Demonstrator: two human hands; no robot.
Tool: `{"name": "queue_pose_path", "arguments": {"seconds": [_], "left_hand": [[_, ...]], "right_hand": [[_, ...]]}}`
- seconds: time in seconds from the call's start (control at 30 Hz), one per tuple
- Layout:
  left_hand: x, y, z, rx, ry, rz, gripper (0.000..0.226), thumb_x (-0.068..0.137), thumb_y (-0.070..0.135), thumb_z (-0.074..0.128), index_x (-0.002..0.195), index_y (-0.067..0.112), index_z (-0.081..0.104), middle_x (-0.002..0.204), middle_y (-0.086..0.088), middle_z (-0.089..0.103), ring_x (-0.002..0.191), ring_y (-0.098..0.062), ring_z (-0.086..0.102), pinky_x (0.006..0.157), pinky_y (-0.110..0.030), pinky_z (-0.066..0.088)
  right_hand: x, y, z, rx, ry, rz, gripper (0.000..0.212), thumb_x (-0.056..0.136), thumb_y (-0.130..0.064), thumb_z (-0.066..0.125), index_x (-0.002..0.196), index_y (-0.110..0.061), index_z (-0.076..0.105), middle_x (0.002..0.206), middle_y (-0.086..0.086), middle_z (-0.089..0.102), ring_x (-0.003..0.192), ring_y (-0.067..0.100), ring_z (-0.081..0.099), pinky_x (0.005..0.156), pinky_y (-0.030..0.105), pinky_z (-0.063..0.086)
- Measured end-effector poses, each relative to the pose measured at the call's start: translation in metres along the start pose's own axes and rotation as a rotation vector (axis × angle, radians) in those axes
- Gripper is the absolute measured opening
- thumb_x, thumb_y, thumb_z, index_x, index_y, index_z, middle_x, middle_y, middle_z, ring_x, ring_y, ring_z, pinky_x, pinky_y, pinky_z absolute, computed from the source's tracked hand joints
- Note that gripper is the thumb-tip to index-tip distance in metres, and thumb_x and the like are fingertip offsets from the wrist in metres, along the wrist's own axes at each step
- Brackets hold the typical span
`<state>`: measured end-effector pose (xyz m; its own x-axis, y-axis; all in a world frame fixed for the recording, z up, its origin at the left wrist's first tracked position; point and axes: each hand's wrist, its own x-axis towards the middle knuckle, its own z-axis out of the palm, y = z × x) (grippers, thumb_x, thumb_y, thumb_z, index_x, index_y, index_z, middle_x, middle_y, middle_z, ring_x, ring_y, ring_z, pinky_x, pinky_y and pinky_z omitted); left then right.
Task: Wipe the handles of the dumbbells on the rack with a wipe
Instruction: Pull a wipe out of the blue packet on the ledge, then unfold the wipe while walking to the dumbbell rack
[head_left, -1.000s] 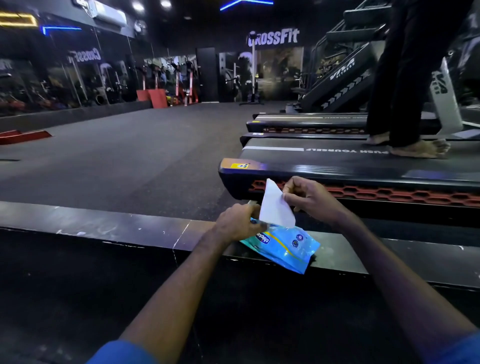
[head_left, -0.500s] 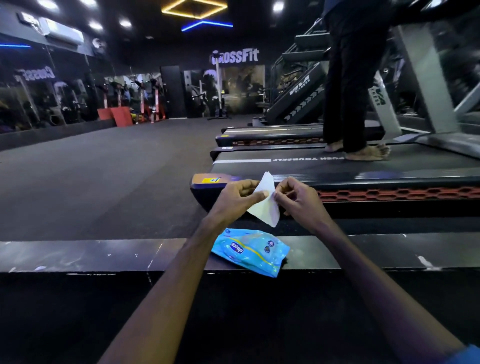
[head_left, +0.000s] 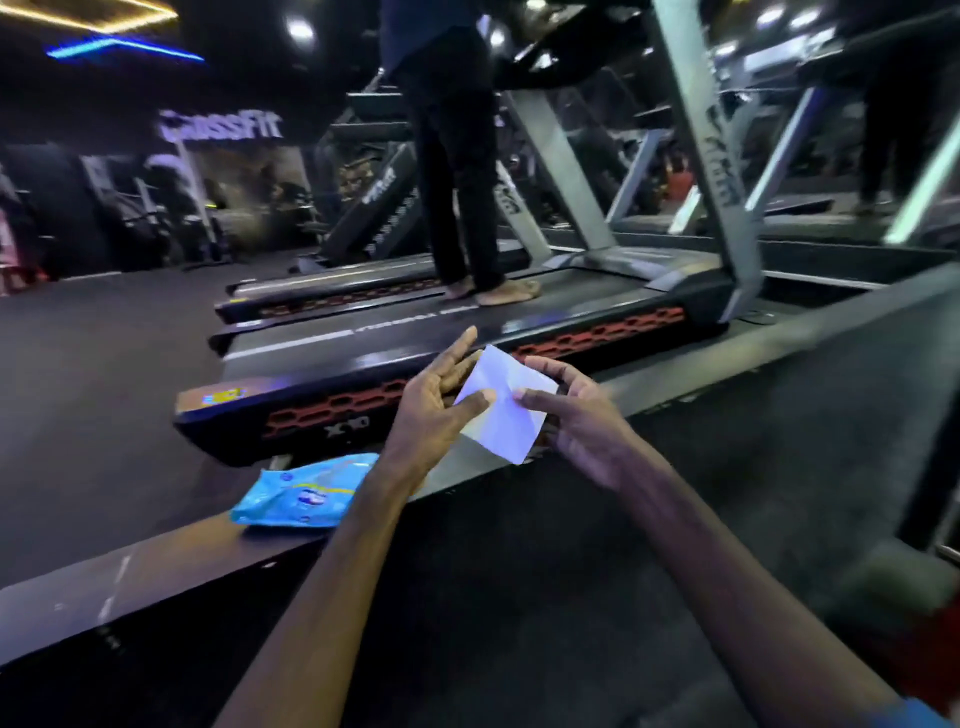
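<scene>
A white folded wipe (head_left: 506, 410) is held between both my hands in the middle of the view. My left hand (head_left: 434, 410) pinches its left edge with the thumb while the other fingers stretch out. My right hand (head_left: 576, 426) grips its right edge, fingers curled behind it. The blue wipe packet (head_left: 306, 491) lies on a dark ledge (head_left: 130, 577), down and to the left of my hands. No dumbbells or rack are in view.
A black and red treadmill (head_left: 332, 410) stands just beyond the ledge. A person in dark trousers (head_left: 460, 182) stands barefoot on its belt. More treadmills line up to the right. Grey gym floor (head_left: 104, 364) spreads out to the left.
The view has swung right and tilted. My hands have lifted away from the packet with the wipe, and my left fingers have spread out. The packet now lies further left of my hands.
</scene>
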<state>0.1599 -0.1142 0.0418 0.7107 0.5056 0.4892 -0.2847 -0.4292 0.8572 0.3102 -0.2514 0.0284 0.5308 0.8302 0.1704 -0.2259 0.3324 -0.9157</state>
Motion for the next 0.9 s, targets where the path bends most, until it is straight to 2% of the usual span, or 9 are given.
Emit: {"name": "queue_pose_path", "arguments": {"seconds": [0.1, 0.23, 0.37, 0.43, 0.5, 0.57, 0.67, 0.77, 0.9], "left_hand": [[-0.003, 0.003, 0.055, 0.005, -0.081, 0.047, 0.06, 0.095, -0.009, 0.074, 0.144, 0.022, 0.061, 0.14, 0.007, 0.071, 0.13, -0.01, 0.067, 0.102, -0.025, 0.053], [-0.002, 0.017, 0.127, -0.068, -0.167, 0.015, 0.055, 0.092, 0.006, 0.083, 0.118, 0.035, 0.045, 0.122, -0.017, 0.075, 0.1, -0.027, 0.074, 0.081, -0.039, 0.059], [-0.007, 0.043, 0.22, -0.029, -0.347, 0.121, 0.024, 0.093, 0.02, 0.079, 0.104, 0.026, 0.058, 0.084, -0.008, 0.066, 0.076, -0.021, 0.059, 0.072, -0.039, 0.047], [-0.016, 0.059, 0.277, -0.061, -0.463, 0.15, 0.008, 0.093, 0.018, 0.078, 0.094, 0.023, 0.072, 0.085, -0.006, 0.073, 0.076, -0.016, 0.059, 0.076, -0.038, 0.046], [-0.027, 0.069, 0.321, -0.096, -0.523, 0.131, 0.01, 0.094, 0.012, 0.082, 0.093, 0.022, 0.082, 0.089, 0.001, 0.08, 0.077, -0.01, 0.062, 0.078, -0.033, 0.049], [-0.044, 0.083, 0.373, -0.147, -0.554, 0.119, 0.013, 0.092, 0.014, 0.085, 0.096, 0.026, 0.086, 0.084, 0.003, 0.079, 0.074, -0.007, 0.06, 0.075, -0.03, 0.049], [-0.08, 0.11, 0.454, -0.248, -0.608, 0.099, 0.017, 0.088, 0.018, 0.089, 0.099, 0.031, 0.087, 0.092, -0.008, 0.082, 0.081, -0.01, 0.065, 0.082, -0.034, 0.054], [-0.128, 0.146, 0.545, -0.349, -0.684, 0.098, 0.023, 0.088, 0.01, 0.089, 0.108, 0.022, 0.087, 0.1, -0.015, 0.083, 0.086, -0.012, 0.068, 0.088, -0.035, 0.058], [-0.191, 0.196, 0.648, -0.476, -0.777, 0.072, 0.032, 0.087, 0.002, 0.087, 0.116, 0.014, 0.082, 0.107, -0.004, 0.084, 0.096, -0.012, 0.075, 0.09, -0.026, 0.06]], "right_hand": [[-0.039, -0.024, -0.041, -0.041, 0.152, -0.096, 0.055, 0.083, 0.0, 0.081, 0.133, -0.008, 0.059, 0.109, 0.007, 0.074, 0.089, 0.019, 0.071, 0.073, 0.036, 0.054], [-0.089, -0.056, -0.095, -0.179, 0.313, -0.19, 0.054, 0.082, 0.002, 0.082, 0.13, -0.01, 0.061, 0.107, 0.01, 0.074, 0.092, 0.021, 0.069, 0.077, 0.036, 0.057], [-0.156, -0.092, -0.16, -0.307, 0.481, -0.283, 0.054, 0.077, -0.012, 0.089, 0.125, -0.018, 0.063, 0.111, 0.014, 0.076, 0.094, 0.024, 0.071, 0.082, 0.044, 0.056], [-0.2, -0.112, -0.195, -0.358, 0.623, -0.329, 0.056, 0.071, -0.025, 0.091, 0.12, -0.022, 0.063, 0.109, 0.016, 0.076, 0.093, 0.025, 0.071, 0.076, 0.039, 0.056], [-0.238, -0.125, -0.22, -0.403, 0.722, -0.378, 0.053, 0.07, -0.034, 0.09, 0.113, -0.025, 0.062, 0.106, 0.016, 0.074, 0.092, 0.026, 0.067, 0.075, 0.037, 0.053], [-0.289, -0.142, -0.249, -0.47, 0.8, -0.448, 0.037, 0.08, -0.031, 0.083, 0.106, -0.024, 0.059, 0.097, 0.011, 0.069, 0.086, 0.023, 0.061, 0.073, 0.037, 0.049], [-0.38, -0.17, -0.28, -0.567, 0.802, -0.468, 0.018, 0.092, -0.019, 0.075, 0.101, -0.018, 0.06, 0.09, 0.008, 0.068, 0.078, 0.019, 0.056, 0.064, 0.032, 0.044], [-0.48, -0.196, -0.317, -0.677, 0.835, -0.427, 0.02, 0.092, -0.006, 0.077, 0.109, -0.006, 0.067, 0.099, 0.007, 0.072, 0.083, 0.018, 0.061, 0.071, 0.03, 0.05], [-0.598, -0.228, -0.368, -0.689, 0.926, -0.38, 0.029, 0.084, -0.007, 0.084, 0.111, -0.005, 0.072, 0.096, 0.012, 0.074, 0.086, 0.023, 0.061, 0.08, 0.045, 0.049]]}}
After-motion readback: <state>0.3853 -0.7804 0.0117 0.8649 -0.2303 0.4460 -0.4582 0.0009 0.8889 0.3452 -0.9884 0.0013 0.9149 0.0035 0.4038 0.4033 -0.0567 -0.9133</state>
